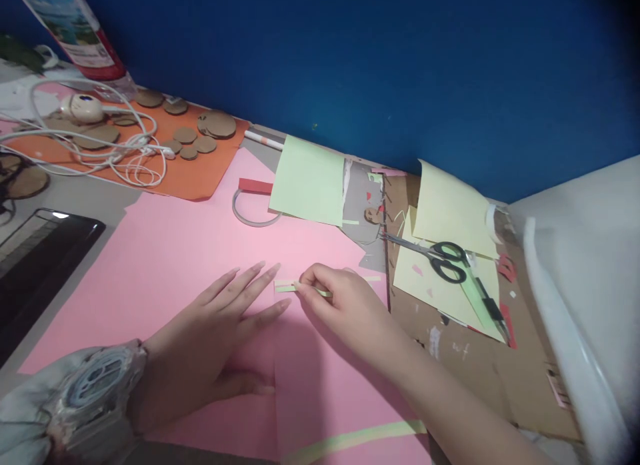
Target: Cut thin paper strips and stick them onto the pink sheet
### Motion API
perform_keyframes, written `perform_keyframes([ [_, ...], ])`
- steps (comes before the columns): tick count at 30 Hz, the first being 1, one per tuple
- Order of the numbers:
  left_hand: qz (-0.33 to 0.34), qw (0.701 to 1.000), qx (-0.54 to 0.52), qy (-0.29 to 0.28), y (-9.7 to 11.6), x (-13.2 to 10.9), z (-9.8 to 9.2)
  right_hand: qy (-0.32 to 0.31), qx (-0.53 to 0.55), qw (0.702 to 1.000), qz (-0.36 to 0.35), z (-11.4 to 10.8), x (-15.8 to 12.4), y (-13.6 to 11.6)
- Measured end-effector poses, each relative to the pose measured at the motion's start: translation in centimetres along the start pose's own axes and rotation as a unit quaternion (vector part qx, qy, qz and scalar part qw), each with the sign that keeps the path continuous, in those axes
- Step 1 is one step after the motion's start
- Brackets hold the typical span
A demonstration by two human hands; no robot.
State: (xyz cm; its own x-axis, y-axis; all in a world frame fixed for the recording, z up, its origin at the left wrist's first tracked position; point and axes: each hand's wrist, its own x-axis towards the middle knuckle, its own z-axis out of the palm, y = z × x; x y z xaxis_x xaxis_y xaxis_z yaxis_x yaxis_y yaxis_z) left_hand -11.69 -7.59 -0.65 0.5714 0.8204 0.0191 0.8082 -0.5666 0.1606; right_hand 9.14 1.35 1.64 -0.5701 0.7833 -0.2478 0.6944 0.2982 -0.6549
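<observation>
My left hand, with a watch at the wrist, lies flat with fingers spread on a large sheet of pink paper. Just right of its fingertips, my right hand pinches a narrow pale green paper strip between thumb and forefinger. Part of the strip is hidden under the fingers, and it lies close to the pink surface. A longer yellow-green strip runs across the lower part of the pink paper.
Black-handled scissors rest on yellow paper to the right, over cardboard. A green sheet lies behind my hands. Cardboard discs and white cables cover orange paper. A dark tablet-like device sits left.
</observation>
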Motion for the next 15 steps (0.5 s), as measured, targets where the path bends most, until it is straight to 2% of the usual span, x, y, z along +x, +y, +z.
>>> perform_keyframes([
  [5, -0.011, 1.0, 0.002, 0.015, 0.05, 0.06, 0.02, 0.008, -0.008, 1.0, -0.008, 0.31, 0.16, -0.32],
  [15, -0.01, 1.0, 0.003, 0.002, -0.06, 0.03, 0.24, 0.02, -0.042, 0.999, -0.008, 0.59, 0.29, -0.45],
])
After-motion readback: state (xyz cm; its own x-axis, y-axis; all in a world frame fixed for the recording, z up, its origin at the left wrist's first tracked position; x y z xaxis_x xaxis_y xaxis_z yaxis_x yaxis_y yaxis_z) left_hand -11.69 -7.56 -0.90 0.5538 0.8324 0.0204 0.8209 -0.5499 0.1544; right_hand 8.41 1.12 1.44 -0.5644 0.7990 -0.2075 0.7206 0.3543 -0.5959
